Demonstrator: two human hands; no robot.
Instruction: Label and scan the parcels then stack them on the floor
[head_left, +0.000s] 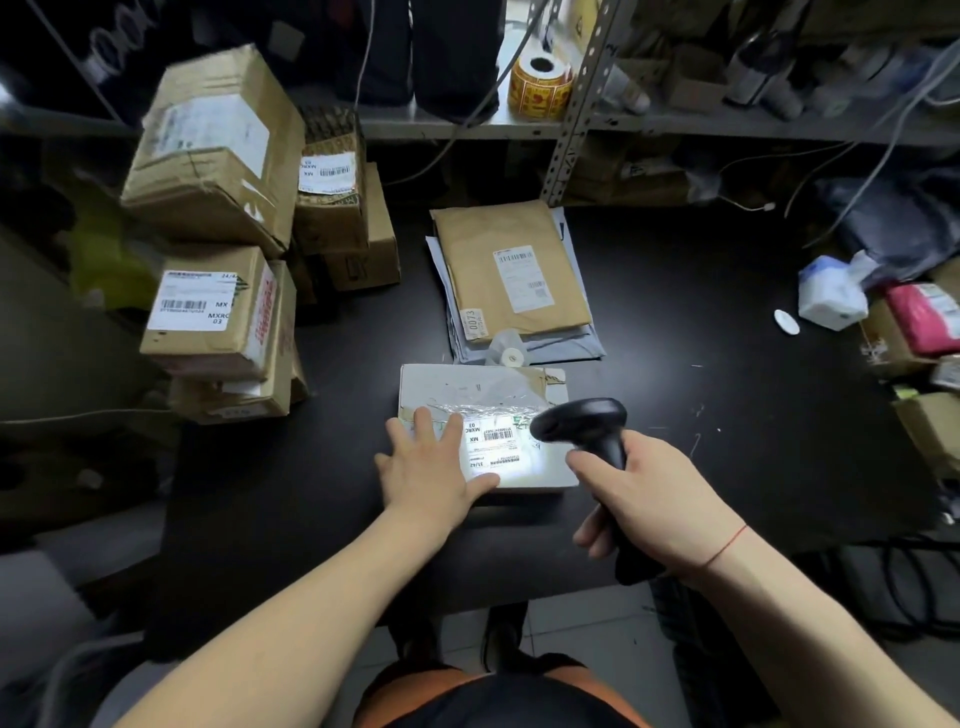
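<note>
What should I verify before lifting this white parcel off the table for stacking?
1. Labelling: ok, a label lies on top of the white parcel.
2. Aim: ok, the scanner points at the label and its light falls on the barcode.
3. Scan registered: cannot tell, no readout shows.
4. Parcel steadied: ok, the left hand lies flat on its top.
5. Both hands free to lift: not ok, the right hand grips the scanner.
6. Landing spot: cannot tell what the cardboard boxes at left stand on.
</note>
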